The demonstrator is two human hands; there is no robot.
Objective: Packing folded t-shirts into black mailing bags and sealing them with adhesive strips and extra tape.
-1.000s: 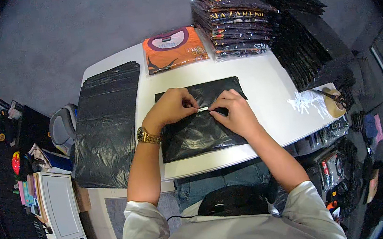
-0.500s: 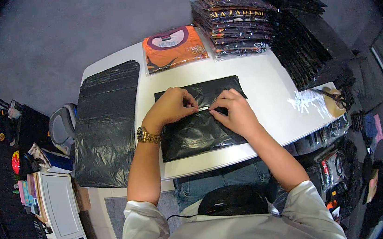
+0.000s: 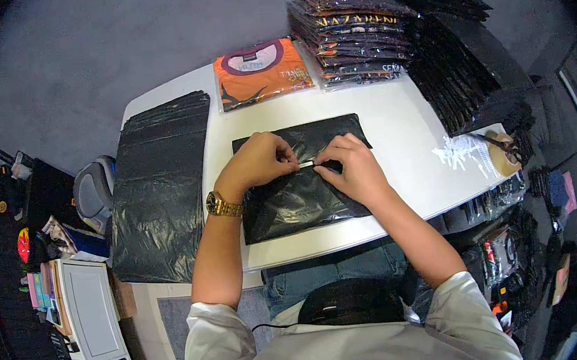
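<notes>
A black plastic bag (image 3: 299,210), folded into a flat packet, lies on the white table in front of me. Across its middle runs a short white strip (image 3: 306,165). My left hand (image 3: 258,160), with a gold watch (image 3: 223,204) on its wrist, pinches the strip's left end between thumb and fingertips. At the other end my right hand (image 3: 354,171) has thumb and forefinger closed on the strip. Both hands rest low over the bag, and the strip lies against the plastic or just above it; I cannot tell which.
Left on the table lies a stack of flat black bags (image 3: 162,186). Behind the packet sit a bagged orange shirt (image 3: 260,81) and a tall pile of bagged dark shirts (image 3: 358,39). Black packets (image 3: 449,72), loose white strips (image 3: 467,154) and scissors (image 3: 510,149) are at the right.
</notes>
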